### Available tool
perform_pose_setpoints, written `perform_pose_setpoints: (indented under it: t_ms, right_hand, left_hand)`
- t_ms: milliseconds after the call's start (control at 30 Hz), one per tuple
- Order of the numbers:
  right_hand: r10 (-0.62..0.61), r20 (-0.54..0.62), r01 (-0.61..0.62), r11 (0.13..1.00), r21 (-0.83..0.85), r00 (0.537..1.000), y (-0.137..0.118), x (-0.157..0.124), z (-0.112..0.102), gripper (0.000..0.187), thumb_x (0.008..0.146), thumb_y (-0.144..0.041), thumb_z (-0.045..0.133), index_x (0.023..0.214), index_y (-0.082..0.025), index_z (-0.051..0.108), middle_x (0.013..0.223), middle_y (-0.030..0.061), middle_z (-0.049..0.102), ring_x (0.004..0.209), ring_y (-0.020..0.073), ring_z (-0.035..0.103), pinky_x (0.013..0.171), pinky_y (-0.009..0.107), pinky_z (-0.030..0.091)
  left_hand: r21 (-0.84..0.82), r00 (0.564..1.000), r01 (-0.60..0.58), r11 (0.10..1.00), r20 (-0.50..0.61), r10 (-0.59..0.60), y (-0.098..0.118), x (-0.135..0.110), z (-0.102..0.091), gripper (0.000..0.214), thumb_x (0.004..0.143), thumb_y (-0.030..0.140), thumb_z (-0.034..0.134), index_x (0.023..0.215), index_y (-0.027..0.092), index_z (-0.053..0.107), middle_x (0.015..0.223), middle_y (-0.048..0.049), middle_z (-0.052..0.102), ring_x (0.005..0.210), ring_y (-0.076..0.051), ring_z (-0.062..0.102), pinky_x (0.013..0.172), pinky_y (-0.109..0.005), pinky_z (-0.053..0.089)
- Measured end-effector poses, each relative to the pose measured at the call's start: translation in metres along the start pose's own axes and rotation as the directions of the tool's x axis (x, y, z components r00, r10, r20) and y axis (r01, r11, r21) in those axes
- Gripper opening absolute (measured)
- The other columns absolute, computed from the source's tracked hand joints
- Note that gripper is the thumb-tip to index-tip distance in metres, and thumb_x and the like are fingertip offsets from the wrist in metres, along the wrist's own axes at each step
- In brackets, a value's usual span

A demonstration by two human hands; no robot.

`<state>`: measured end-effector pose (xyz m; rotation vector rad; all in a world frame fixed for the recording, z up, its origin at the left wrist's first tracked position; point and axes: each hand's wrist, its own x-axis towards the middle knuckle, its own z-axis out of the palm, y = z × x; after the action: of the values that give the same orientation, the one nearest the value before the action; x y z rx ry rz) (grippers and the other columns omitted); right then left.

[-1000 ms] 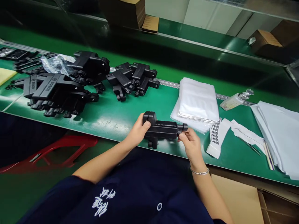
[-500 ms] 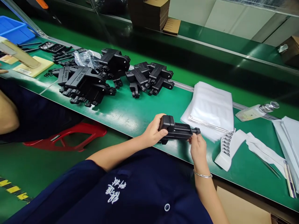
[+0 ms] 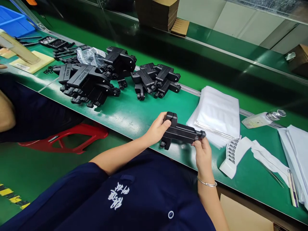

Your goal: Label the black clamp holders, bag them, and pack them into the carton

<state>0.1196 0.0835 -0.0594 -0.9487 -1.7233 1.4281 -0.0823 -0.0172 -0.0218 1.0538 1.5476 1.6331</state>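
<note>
A left grip clasps the thick end of a black holder, thumb on top, while the right grip pinches its narrow end just below the knob. The holder is over the near edge of a green table. Its long axis runs crosswise, roughly along that edge, with the knob pointing right and slightly toward the wearer. At left, a red stool stands on a green floor, near another person's arm. To the right on the table are a label strip and tweezers; past the holder lies a stack of plastic bags, with a bottle beside it. Farther left, similar black holders sit in a large pile and a smaller one. Behind, a green shelf carries stacked cardboard before a pale wall.
</note>
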Motion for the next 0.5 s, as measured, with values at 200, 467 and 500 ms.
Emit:
perform_pose_setpoints:
  t_ms: [200,467,500]
  right_hand:
    - [-0.059,-0.007,0.059,0.995,-0.08,0.998,-0.008,0.004,-0.002,0.034,0.089,-0.052,0.06,0.092,-0.019,0.066,0.074,0.0017,0.06,0.068,0.016,0.053,0.065,0.03,0.047]
    - [-0.353,0.379,0.457,0.858,-0.232,0.855,-0.022,-0.023,0.031,0.037,0.099,-0.035,0.048,0.133,-0.03,0.059,0.108,0.0082,0.065,0.088,0.019,0.063,0.078,0.036,0.055]
    - [-0.397,0.428,0.532,0.806,-0.26,0.812,-0.025,-0.027,0.034,0.035,0.098,-0.032,0.05,0.131,-0.031,0.061,0.109,0.0084,0.065,0.091,0.0201,0.063,0.079,0.037,0.055]
  left_hand:
    - [-0.059,0.997,-0.048,0.997,-0.07,0.044,-0.004,-0.002,-0.001,0.065,0.081,0.075,0.055,0.115,0.019,0.054,0.109,-0.0081,0.064,0.098,-0.023,0.059,0.087,-0.035,0.047]
    - [-0.709,0.791,0.264,0.654,-0.229,-0.568,-0.009,0.028,-0.012,0.045,0.085,0.061,0.061,0.089,0.016,0.061,0.07,-0.0004,0.066,0.064,-0.016,0.065,0.064,-0.029,0.056]
    - [-0.746,0.767,0.269,0.609,-0.216,-0.604,-0.008,0.03,-0.013,0.042,0.087,0.058,0.06,0.089,0.016,0.061,0.068,-0.0002,0.066,0.061,-0.016,0.064,0.064,-0.029,0.056]
